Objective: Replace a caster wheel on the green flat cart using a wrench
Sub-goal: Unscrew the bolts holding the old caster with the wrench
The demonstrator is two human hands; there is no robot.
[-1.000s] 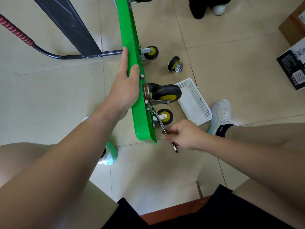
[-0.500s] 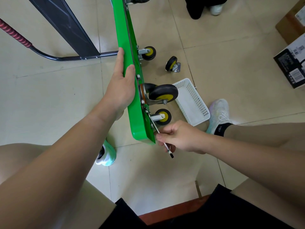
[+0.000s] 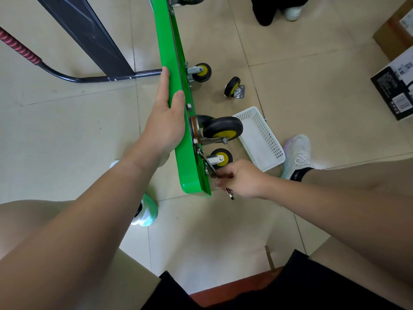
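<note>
The green flat cart stands on its edge, wheels pointing right. My left hand grips its upper edge, fingers over the top face and thumb on the rim. A large black and yellow caster is mounted near the cart's end, with a smaller caster just below it. My right hand pinches the handle of a slim metal wrench, whose head sits at a bolt beside the large caster's plate. A loose caster lies on the floor to the right.
A white perforated basket sits on the tiled floor right of the casters. The cart's black handle with a red grip lies at left. Cardboard boxes stand at far right. Another person's feet are at the top.
My right hand and the wrench handle have swung slightly up and toward the cart's edge compared with half a second ago. The left hand keeps its grip on the cart.
</note>
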